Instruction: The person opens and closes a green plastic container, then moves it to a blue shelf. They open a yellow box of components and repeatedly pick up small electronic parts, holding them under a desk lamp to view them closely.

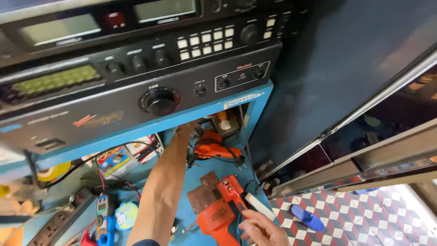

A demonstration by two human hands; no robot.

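Right hand (261, 230) fingers (251, 215) pinch white plastic tube (259, 206) beside orange plastic heat gun (221, 214); left hand (187, 130) under blue shelf (136, 132), grip can't be told.

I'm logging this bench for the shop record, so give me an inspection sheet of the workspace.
Surface: blue bench top, crowded.
Job's things: left hand reaches under the shelf by an orange power tool; right hand holds a white stick beside an orange heat gun.
Clutter: meter, boxes, circuit board.
Fingers: left hidden; right closed on stick.
Cables: black cord, power strip.
Surroundings: audio units, tiled floor.
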